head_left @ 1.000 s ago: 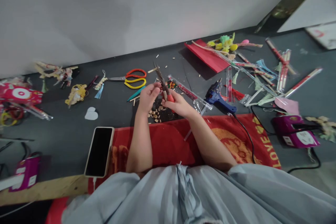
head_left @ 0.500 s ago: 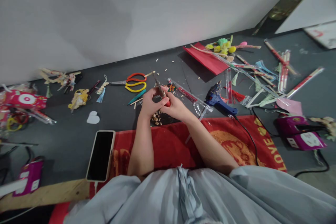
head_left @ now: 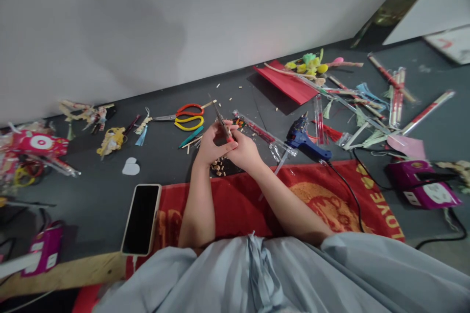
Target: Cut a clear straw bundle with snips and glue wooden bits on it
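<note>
My right hand (head_left: 244, 149) is closed round a pair of scissors (head_left: 219, 118), whose thin dark blades point up and to the left. A bit of its red grip shows by the fingers. My left hand (head_left: 212, 145) is closed against the right, thumb over the right fingers; what it holds is hidden. Below them lies a pile of small cut wooden pieces (head_left: 219, 168). Left of the hands are larger scissors (head_left: 190, 116) with orange and yellow handles, a wooden stick (head_left: 210, 103) against the handle, and a teal pen-like tool (head_left: 191, 137).
A blue glue gun (head_left: 306, 139) lies to the right, its cord crossing the red towel (head_left: 235, 205). A phone (head_left: 141, 220) rests at the left front. Red paper (head_left: 286, 83), wrapped sticks (head_left: 428, 112) and purple boxes (head_left: 422, 183) lie around. A wall stands behind.
The scissors in my right hand have tilted slightly, and less of the red grip shows. Both hands stay together in nearly the same place. The view has shifted a little.
</note>
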A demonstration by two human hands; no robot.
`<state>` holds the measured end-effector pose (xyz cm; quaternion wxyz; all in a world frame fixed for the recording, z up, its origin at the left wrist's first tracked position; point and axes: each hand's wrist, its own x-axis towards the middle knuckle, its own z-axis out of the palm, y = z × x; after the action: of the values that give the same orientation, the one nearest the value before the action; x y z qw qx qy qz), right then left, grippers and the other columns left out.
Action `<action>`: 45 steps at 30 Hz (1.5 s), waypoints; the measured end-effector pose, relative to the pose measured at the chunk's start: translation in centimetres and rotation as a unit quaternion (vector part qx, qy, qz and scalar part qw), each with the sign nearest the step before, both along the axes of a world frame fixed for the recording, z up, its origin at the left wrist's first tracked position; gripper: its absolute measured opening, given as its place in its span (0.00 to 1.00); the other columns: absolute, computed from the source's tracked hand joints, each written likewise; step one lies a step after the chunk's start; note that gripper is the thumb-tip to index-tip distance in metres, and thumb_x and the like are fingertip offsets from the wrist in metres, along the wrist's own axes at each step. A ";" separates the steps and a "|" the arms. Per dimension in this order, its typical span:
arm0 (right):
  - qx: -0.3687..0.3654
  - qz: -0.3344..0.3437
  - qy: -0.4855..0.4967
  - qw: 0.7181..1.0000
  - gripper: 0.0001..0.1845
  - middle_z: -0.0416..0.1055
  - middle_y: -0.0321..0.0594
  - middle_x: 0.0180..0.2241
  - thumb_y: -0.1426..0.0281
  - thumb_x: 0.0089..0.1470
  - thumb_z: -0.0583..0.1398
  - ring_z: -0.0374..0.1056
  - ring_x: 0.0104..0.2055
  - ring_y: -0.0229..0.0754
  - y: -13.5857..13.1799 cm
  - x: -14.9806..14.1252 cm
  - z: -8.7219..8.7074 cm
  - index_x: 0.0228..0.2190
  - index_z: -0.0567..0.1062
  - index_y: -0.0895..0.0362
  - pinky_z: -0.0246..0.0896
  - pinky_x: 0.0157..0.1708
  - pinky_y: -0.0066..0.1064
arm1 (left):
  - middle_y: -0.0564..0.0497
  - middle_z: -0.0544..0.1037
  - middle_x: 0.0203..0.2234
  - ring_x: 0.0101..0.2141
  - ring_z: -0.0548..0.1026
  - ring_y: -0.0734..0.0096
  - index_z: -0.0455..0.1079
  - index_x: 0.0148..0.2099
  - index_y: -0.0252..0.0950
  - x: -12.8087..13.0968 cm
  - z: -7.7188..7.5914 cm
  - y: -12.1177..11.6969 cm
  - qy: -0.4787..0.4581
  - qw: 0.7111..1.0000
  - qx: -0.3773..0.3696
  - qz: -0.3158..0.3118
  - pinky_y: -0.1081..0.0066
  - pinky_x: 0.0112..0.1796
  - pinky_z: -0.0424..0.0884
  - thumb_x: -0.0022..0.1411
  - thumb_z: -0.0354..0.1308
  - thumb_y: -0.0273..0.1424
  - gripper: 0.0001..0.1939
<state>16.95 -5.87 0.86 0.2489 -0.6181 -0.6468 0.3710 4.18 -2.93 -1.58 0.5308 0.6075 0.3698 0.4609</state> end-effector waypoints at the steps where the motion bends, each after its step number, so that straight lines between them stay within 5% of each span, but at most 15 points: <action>1: 0.001 -0.001 -0.001 1.000 0.18 0.75 0.49 0.39 0.65 0.46 0.54 0.72 0.39 0.57 0.0 0.0 0.0 0.40 0.69 0.56 0.64 0.36 0.41 | 0.39 0.77 0.47 0.48 0.76 0.59 0.67 0.47 0.34 0.0 0.0 0.0 0.003 1.000 -0.003 0.004 0.63 0.49 0.71 0.39 0.72 0.39 0.33; 11: 0.033 0.002 -0.004 0.999 0.16 0.76 0.47 0.38 0.65 0.48 0.52 0.72 0.37 0.55 0.0 0.0 -1.2 0.39 0.70 0.56 0.64 0.34 0.39 | 0.43 0.80 0.36 0.36 0.79 0.63 0.72 0.42 0.33 -0.1 0.2 0.1 0.047 0.998 -0.014 0.043 0.65 0.38 0.76 0.34 0.73 0.39 0.30; 21: 0.016 0.012 -0.010 1.000 0.20 0.76 0.49 0.38 0.68 0.47 0.52 0.72 0.39 0.56 0.1 0.1 -1.0 0.43 0.70 0.58 0.64 0.36 0.40 | 0.44 0.80 0.36 0.36 0.79 0.64 0.71 0.41 0.33 0.0 0.6 -0.1 0.060 0.997 0.004 0.045 0.66 0.38 0.76 0.34 0.73 0.37 0.29; 29: 0.038 0.015 0.012 0.999 0.20 0.74 0.49 0.40 0.66 0.45 0.53 0.70 0.41 0.54 0.3 0.5 -0.5 0.42 0.68 0.57 0.64 0.39 0.42 | 0.42 0.79 0.40 0.41 0.78 0.62 0.69 0.46 0.36 0.0 -0.1 0.3 -0.019 0.999 0.014 0.037 0.64 0.44 0.74 0.38 0.66 0.53 0.36; 32: 0.083 -0.004 -0.010 0.996 0.20 0.72 0.50 0.41 0.68 0.43 0.54 0.69 0.42 0.53 0.4 0.9 -0.5 0.41 0.67 0.58 0.64 0.42 0.43 | 0.45 0.78 0.36 0.37 0.78 0.67 0.68 0.47 0.39 -0.5 -0.1 0.6 -0.044 0.987 0.050 0.146 0.68 0.39 0.74 0.46 0.58 0.57 0.34; 36: 0.132 -0.001 -0.048 0.990 0.23 0.70 0.54 0.44 0.70 0.42 0.54 0.66 0.47 0.55 0.6 1.4 -1.2 0.44 0.66 0.61 0.61 0.47 0.46 | 0.49 0.77 0.33 0.34 0.77 0.71 0.69 0.46 0.39 -1.3 0.1 0.8 -0.018 0.941 0.111 0.320 0.71 0.34 0.74 0.53 0.58 0.51 0.24; 45: 0.173 0.061 -0.102 0.978 0.23 0.68 0.56 0.43 0.71 0.45 0.54 0.63 0.46 0.57 0.5 1.6 -2.0 0.45 0.64 0.63 0.59 0.49 0.48 | 0.52 0.75 0.27 0.27 0.74 0.75 0.72 0.33 0.35 -2.4 -0.8 1.3 0.044 0.883 0.202 0.422 0.71 0.30 0.73 0.55 0.60 0.37 0.09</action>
<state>18.58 -5.36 -1.13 0.2617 -0.5592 -0.7600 0.2029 1.78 -1.62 -2.38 0.1349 0.5078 0.5134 0.6785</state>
